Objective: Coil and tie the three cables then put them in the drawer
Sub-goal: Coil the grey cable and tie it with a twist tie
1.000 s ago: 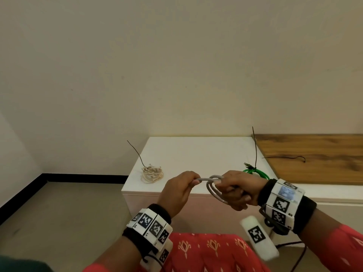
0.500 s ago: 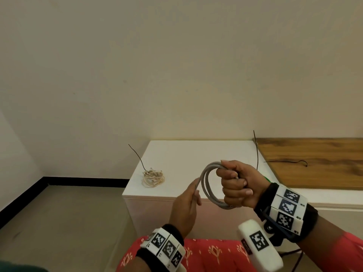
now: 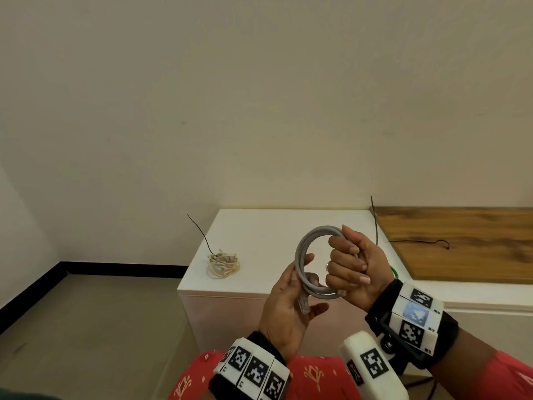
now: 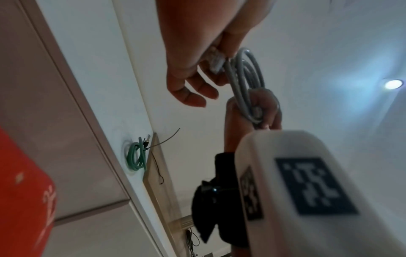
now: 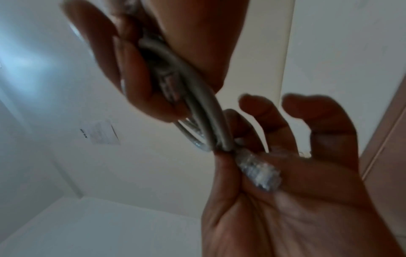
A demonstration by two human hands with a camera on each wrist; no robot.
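Note:
A grey cable (image 3: 301, 252) stands as an upright coil in front of the white cabinet (image 3: 259, 229). My right hand (image 3: 350, 265) grips the coil's right side in a fist; the loops (image 5: 197, 111) run through its fingers. My left hand (image 3: 290, 301) pinches the cable's free end by its clear plug (image 3: 304, 306), thumb on it (image 5: 259, 170), other fingers loosely spread. A beige coiled cable (image 3: 223, 264) with a black tie lies on the cabinet's left. A green coiled cable (image 4: 137, 156) with its tie lies at the cabinet's right edge, mostly hidden behind my right wrist in the head view.
A loose black tie wire (image 3: 418, 241) lies on the wooden top (image 3: 461, 249) to the right. The cabinet's pale drawer fronts (image 4: 66, 121) are closed. My lap in red cloth (image 3: 311, 376) is just below the hands. Bare floor (image 3: 101, 327) lies to the left.
My right hand has lifted and turned the coil upright. My left hand let the cable run, dropped under the coil, and now holds the plug end at its lower left.

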